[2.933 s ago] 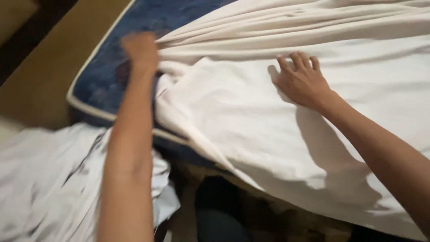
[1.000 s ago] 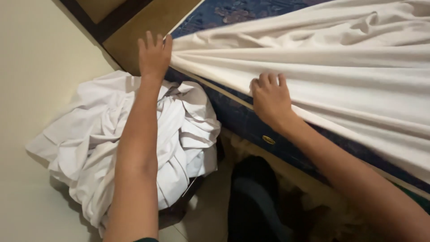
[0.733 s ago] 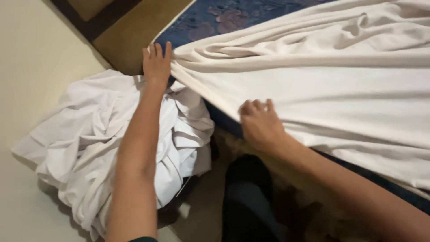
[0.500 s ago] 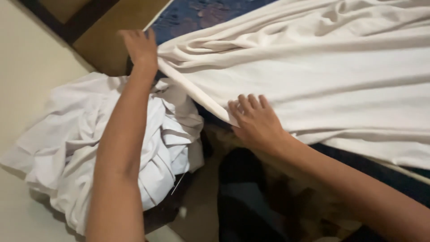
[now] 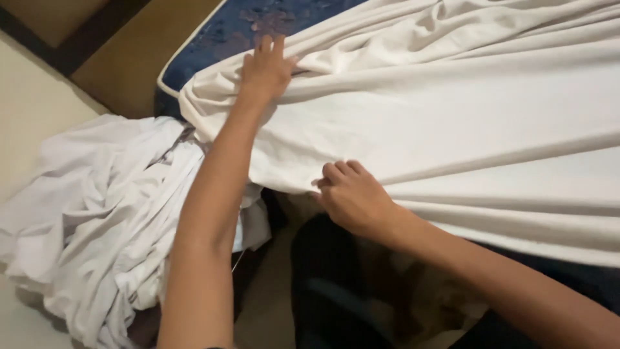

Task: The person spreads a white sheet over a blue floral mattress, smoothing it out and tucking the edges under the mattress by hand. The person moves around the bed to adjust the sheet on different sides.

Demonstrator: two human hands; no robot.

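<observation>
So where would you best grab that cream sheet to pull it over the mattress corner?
Probably at the cream sheet's loose hem, coming from the near side where it overhangs the blue mattress. The edge hangs free there, and the right hand already pinches it; the left hand lies flat near the corner.

A heap of crumpled white laundry (image 5: pixel 103 226) blocks the floor (image 5: pixel 26 110) left of the mattress corner (image 5: pixel 213 32); bare floor beyond it lies open, and draped cream sheet (image 5: pixel 465 116) covers the mattress.

Single head camera, looking steeply down, close over mattress corner (image 5: pixel 194 48) and floor (image 5: pixel 32 110); edges slightly blurred, perhaps motion.
</observation>
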